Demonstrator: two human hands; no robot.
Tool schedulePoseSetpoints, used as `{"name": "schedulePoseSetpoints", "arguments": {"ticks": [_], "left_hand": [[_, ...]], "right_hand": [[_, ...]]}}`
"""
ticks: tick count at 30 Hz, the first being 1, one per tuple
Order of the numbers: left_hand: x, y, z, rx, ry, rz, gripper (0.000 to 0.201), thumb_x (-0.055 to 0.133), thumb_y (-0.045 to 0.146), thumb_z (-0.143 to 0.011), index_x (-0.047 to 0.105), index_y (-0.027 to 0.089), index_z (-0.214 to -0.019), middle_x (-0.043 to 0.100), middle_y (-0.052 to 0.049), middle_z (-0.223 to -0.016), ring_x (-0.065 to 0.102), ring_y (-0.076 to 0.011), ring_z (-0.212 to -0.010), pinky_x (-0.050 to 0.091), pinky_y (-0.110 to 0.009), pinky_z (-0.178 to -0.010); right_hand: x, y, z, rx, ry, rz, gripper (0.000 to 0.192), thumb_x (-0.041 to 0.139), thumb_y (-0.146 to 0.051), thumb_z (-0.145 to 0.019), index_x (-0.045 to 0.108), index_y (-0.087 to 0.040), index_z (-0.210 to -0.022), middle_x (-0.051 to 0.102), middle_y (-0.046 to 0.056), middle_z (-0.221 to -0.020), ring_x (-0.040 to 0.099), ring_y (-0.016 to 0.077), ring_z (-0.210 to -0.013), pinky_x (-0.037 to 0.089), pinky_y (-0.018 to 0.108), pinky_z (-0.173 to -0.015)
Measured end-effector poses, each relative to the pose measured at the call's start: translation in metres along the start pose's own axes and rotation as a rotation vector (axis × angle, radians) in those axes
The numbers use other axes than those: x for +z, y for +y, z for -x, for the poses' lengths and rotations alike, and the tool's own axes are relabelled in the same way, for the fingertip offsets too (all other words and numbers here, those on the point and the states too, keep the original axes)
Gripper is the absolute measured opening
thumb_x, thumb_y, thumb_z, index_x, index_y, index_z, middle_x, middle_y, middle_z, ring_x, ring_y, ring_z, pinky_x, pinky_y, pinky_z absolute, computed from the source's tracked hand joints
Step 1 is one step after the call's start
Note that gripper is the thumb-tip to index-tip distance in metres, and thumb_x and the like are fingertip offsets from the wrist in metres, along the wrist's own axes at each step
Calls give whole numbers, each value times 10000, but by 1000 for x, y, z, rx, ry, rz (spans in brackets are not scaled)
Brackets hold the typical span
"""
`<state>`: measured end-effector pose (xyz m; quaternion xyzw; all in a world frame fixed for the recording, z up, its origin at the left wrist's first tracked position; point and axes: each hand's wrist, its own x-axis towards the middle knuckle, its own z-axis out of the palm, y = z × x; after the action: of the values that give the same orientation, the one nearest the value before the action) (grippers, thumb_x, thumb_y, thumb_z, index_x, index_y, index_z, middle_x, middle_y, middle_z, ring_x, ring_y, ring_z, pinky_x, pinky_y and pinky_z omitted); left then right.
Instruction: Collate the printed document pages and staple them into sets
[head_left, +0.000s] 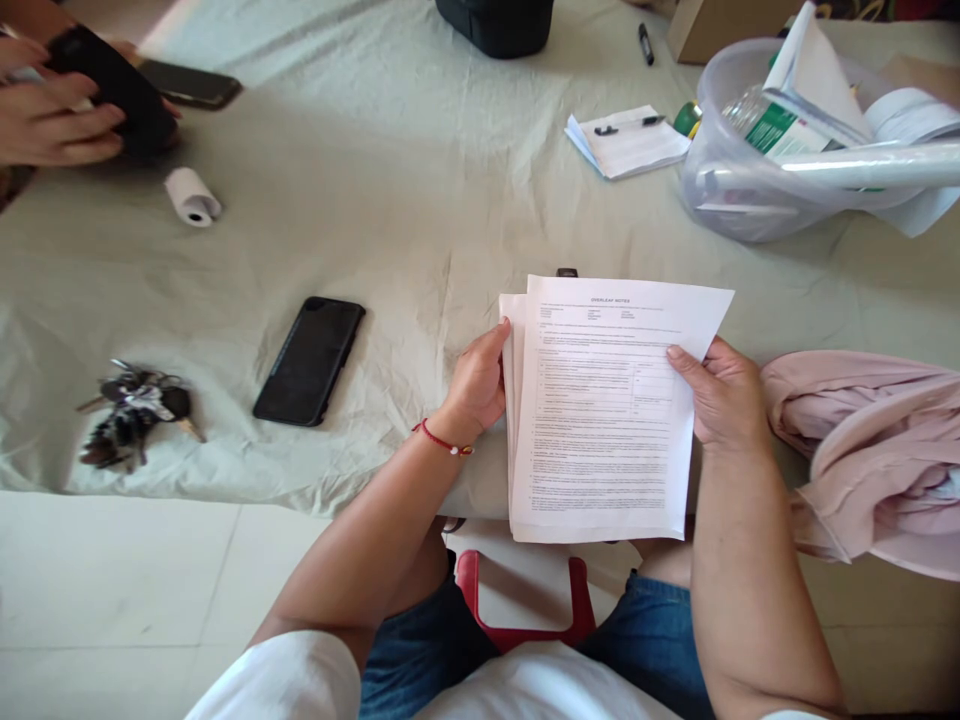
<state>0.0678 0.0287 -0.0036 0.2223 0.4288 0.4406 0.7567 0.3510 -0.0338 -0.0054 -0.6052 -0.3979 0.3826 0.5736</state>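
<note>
I hold a thin stack of printed paper sheets (pixel 600 420) upright over the near edge of a table covered with a pale green cloth (pixel 420 170). My left hand (pixel 476 385), with a red string bracelet at the wrist, grips the stack's left edge. My right hand (pixel 720 395) grips the right edge, thumb on the top sheet. The top page carries dense small text.
A black phone (pixel 309 360) and a bunch of keys (pixel 131 412) lie left of the papers. A white paper roll (pixel 191 196) sits farther back. Another person's hands (pixel 45 115) hold a dark device at the far left. A clear tub (pixel 757 150), notepad with pen (pixel 628 140) and pink cloth (pixel 870 440) lie to the right.
</note>
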Motion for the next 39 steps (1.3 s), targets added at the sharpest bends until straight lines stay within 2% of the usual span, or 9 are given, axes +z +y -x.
{"name": "schedulePoseSetpoints", "arguments": {"ticks": [5,11,24,31,37,39], "left_hand": [[2,0,1,13,6,-8,376,862,526,-907,814,169,-1013,860,-122,-1038,808,-333,-1094,650,-434,-936],[3,0,2,29,32,-18,390,897,541,-855,782,172,-913,848,-119,-985,804,-343,-1086,646,-437,-925],[5,2,3,70,36,-89,429,918,583,-820,741,193,-849,822,-104,-941,795,-350,-1084,644,-442,-895],[6,2,4,71,48,-92,444,910,602,-822,745,192,-861,826,-105,-948,792,-355,-1096,639,-446,-904],[9,1,6,112,56,-92,459,918,624,-811,772,203,-922,816,-88,-959,779,-328,-1064,617,-433,-894],[9,0,6,153,72,-89,420,913,596,-831,742,214,-864,780,-65,-886,765,-297,-1004,605,-409,-871]], "right_hand": [[2,0,0,23,2,-19,406,987,-488,-789,859,-271,-1107,882,30,-1155,841,316,-1040,669,554,-1048],[2,-1,1,33,8,-18,436,1003,-509,-763,863,-271,-1101,883,24,-1157,836,315,-1060,653,555,-1084],[-1,3,0,-4,-16,40,397,946,-504,-843,836,-268,-1142,874,49,-1189,837,324,-1084,680,545,-1030],[0,1,0,5,4,26,400,972,-502,-807,852,-274,-1112,875,30,-1194,823,313,-1113,633,550,-1116],[-2,2,-1,-4,17,25,359,967,-467,-818,851,-277,-1099,877,26,-1151,825,310,-1084,652,543,-1076],[-3,2,-2,-14,23,24,345,963,-453,-823,848,-282,-1100,877,24,-1143,827,310,-1077,660,545,-1062]]}}
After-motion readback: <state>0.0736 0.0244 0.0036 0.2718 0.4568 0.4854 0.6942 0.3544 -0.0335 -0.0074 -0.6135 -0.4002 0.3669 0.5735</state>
